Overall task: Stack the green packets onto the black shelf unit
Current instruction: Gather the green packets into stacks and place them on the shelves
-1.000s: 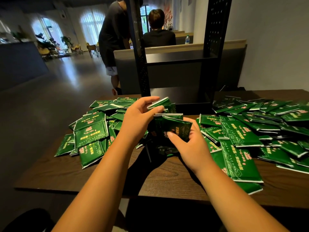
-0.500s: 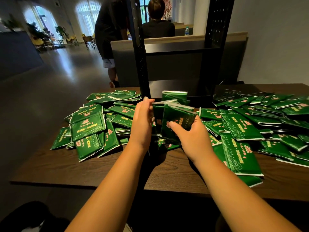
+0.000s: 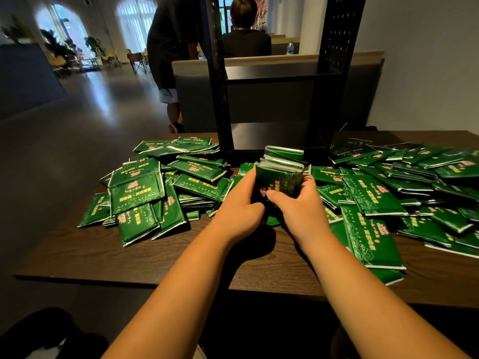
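Both hands on one bundle (image 3: pixel 281 174) of green packets, directly in front of the shelf (image 3: pixel 280 75), close to its foot.

Left hand (image 3: pixel 238 203) curls round the bundle's left side. Right hand (image 3: pixel 300 203) wraps the right side, thumb (image 3: pixel 274 196) pressed across the near face. Fingers on the far side are hidden.

Packets stand on edge, long axis upright, printed faces toward the wearer, white seams showing along the top. Whether the lower end rests on the table (image 3: pixel 129 255) cannot be told, as the hands cover it.

Key relation: the shelf lies straight ahead of the fingers, beyond the bundle, with its bottom board (image 3: pixel 272 137) just behind. Neither hand is clearly nearer. Likely a two-handed carry forward, squeeze kept even.

Packets are flat, rectangular, glossy film with pale print. They look slick and soft, so a loose grip could let the middle ones slide out.

Shelf is matt black metal with perforated uprights. Table is dark wood grain.

Loose packets lie heaped left of the shelf (image 3: pixel 137 187) and right of it (image 3: pixel 375 193), overlapping at all angles.
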A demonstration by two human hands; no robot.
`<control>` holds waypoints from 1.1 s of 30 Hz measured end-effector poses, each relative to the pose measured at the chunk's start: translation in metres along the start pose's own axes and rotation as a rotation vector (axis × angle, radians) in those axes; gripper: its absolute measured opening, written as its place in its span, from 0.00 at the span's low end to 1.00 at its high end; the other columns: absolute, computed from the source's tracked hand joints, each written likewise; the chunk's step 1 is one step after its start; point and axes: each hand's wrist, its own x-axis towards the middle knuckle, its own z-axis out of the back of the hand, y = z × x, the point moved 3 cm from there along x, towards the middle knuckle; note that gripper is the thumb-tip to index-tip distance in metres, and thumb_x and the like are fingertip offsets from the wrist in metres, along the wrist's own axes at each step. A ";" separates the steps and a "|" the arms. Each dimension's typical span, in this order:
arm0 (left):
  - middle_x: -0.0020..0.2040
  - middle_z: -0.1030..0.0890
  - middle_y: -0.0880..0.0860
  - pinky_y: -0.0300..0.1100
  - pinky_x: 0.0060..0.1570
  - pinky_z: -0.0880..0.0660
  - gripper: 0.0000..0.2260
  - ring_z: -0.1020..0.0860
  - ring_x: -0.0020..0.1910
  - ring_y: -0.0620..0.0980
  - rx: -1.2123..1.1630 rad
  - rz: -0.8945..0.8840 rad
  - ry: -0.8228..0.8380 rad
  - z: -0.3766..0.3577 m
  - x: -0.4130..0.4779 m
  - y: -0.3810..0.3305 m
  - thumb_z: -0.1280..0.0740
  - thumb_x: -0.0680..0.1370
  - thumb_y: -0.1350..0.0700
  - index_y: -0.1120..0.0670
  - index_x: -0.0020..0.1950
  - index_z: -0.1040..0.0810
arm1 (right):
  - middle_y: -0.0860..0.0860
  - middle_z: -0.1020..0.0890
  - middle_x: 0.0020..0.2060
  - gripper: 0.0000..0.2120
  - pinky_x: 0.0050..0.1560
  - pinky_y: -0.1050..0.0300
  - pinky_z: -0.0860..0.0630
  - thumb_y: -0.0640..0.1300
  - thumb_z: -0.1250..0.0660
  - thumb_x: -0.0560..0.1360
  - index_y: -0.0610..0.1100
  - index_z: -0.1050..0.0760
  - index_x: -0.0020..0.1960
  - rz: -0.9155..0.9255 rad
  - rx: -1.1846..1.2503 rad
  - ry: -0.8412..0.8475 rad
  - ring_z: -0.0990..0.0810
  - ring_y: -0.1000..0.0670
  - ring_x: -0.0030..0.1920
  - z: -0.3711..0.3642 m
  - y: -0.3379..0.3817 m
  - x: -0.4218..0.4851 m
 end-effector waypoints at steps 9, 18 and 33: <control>0.66 0.24 0.47 0.53 0.68 0.26 0.32 0.26 0.64 0.48 0.616 -0.133 0.107 -0.014 -0.001 0.009 0.24 0.76 0.41 0.47 0.75 0.30 | 0.55 0.17 0.52 0.25 0.44 0.55 0.23 0.49 0.24 0.76 0.54 0.32 0.68 0.038 -0.124 -0.147 0.16 0.52 0.49 0.013 -0.002 0.003; 0.58 0.18 0.50 0.49 0.56 0.20 0.17 0.20 0.58 0.52 0.866 -0.218 0.004 -0.010 0.005 0.007 0.29 0.82 0.41 0.54 0.54 0.16 | 0.51 0.19 0.57 0.24 0.50 0.53 0.26 0.50 0.27 0.80 0.52 0.33 0.72 0.058 -0.055 -0.276 0.18 0.46 0.54 0.016 -0.001 0.004; 0.46 0.17 0.54 0.50 0.47 0.24 0.14 0.21 0.44 0.49 -0.184 -0.082 -0.525 0.026 0.000 0.005 0.39 0.90 0.49 0.51 0.51 0.18 | 0.48 0.20 0.64 0.32 0.56 0.51 0.23 0.51 0.27 0.81 0.46 0.36 0.79 -0.046 0.005 -0.242 0.20 0.44 0.62 0.018 0.001 0.004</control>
